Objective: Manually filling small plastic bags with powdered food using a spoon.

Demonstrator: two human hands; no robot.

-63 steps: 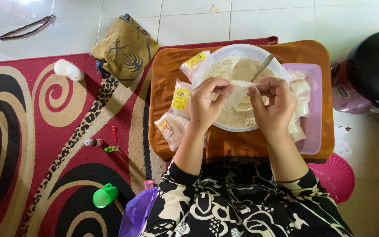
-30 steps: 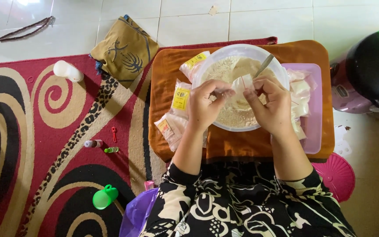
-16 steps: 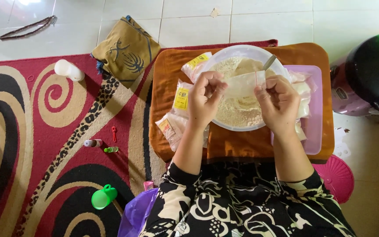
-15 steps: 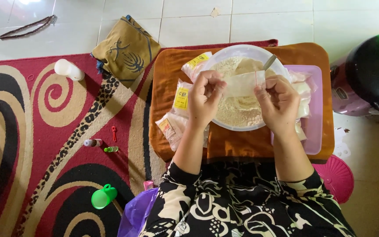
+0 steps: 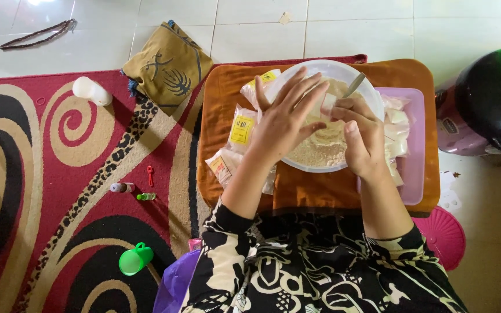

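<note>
The left hand (image 5: 282, 122) is held over the bowl (image 5: 372, 95) with its fingers (image 5: 302, 87) spread and extended, palm turned toward the right hand. The thumb tip touches the right hand's fingertips. The right hand (image 5: 360, 136) is curled, its fingers closed on a small clear bag (image 5: 327, 103), of which only a pale corner shows between the two hands. Whether the left hand also grips the bag cannot be told.

The bowl is white and round and holds pale powder (image 5: 323, 148). A metal spoon (image 5: 354, 86) leans against its far rim, handle pointing up and right. The bowl stands on an orange tray (image 5: 326, 194).

Left of the bowl, on the tray, lie filled packets (image 5: 240, 130) with yellow labels, partly overlapping one another. Right of the bowl, a lilac tray (image 5: 416, 145) holds more clear bags of white contents (image 5: 396, 127), just beside the right hand.

The orange tray rests on a red patterned rug (image 5: 59, 174). On the rug, well apart from the hands, lie:
- an olive pouch (image 5: 166, 58) at the tray's far left corner;
- a white bottle (image 5: 91, 91);
- a green cup (image 5: 133, 259);
- two small vials (image 5: 134, 191).

A black and pink appliance (image 5: 488, 104) stands at the right. A pink lid (image 5: 445, 235) lies near the right elbow.
</note>
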